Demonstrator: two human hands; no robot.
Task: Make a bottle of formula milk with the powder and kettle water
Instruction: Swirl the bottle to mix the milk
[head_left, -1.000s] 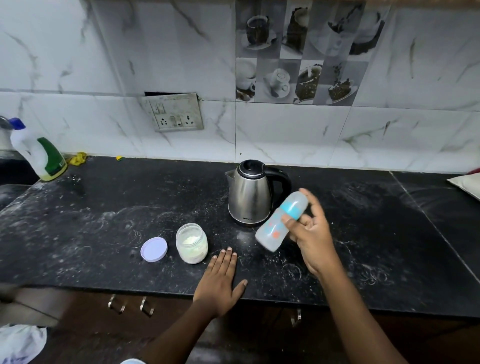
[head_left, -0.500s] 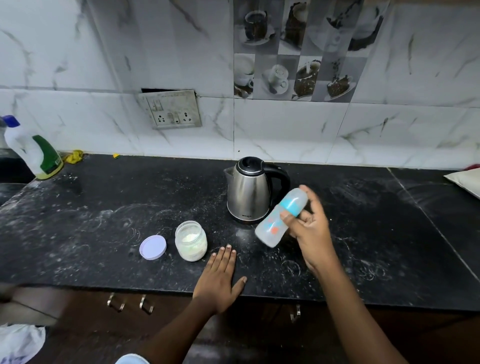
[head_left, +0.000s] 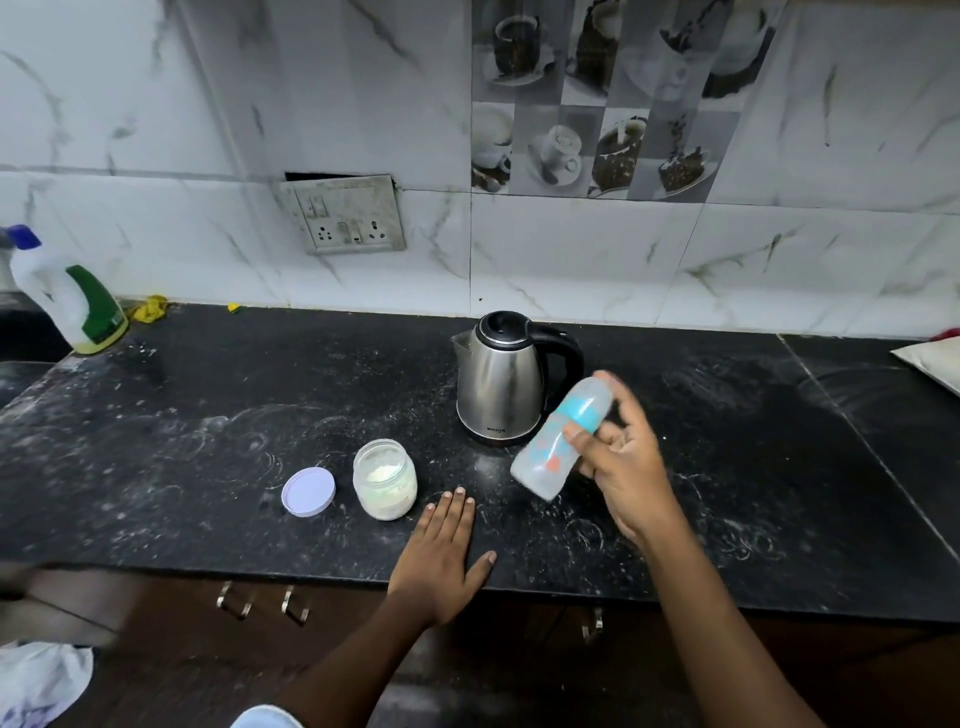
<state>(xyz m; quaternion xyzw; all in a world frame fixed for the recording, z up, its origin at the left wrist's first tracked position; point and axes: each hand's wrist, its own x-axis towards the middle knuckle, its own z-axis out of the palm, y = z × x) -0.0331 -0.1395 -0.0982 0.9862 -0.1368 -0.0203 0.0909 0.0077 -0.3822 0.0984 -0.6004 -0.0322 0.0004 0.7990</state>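
Black speckled stone forms the countertop (head_left: 208, 415), dusted with pale smears, and it runs beneath a wall of white marbled tiles with a socket plate (head_left: 345, 214) set slightly crooked. In the head view, a steel kettle (head_left: 501, 384) with a black lid and handle stands toward the middle of the counter, its spout turned left. Nearer the front edge sits an open jar (head_left: 385, 479) of white powder, and its pale lilac lid (head_left: 308, 491) lies flat just beside it on the left. The left hand (head_left: 441, 556) rests palm down on the counter at the front edge, fingers straight and together, thumb spread out to the right, fingertips near the jar and holding nothing. The right hand (head_left: 623, 467) is raised above the counter in front of and to the right of the kettle, forearm angling in from the lower right, thumb and fingers wrapped round the baby bottle (head_left: 563, 439). That bottle is tilted, base low and left, capped end high and right, a blue band near its top, slightly blurred. A white cleaner bottle (head_left: 67, 296) with a green label leans at the far left edge.
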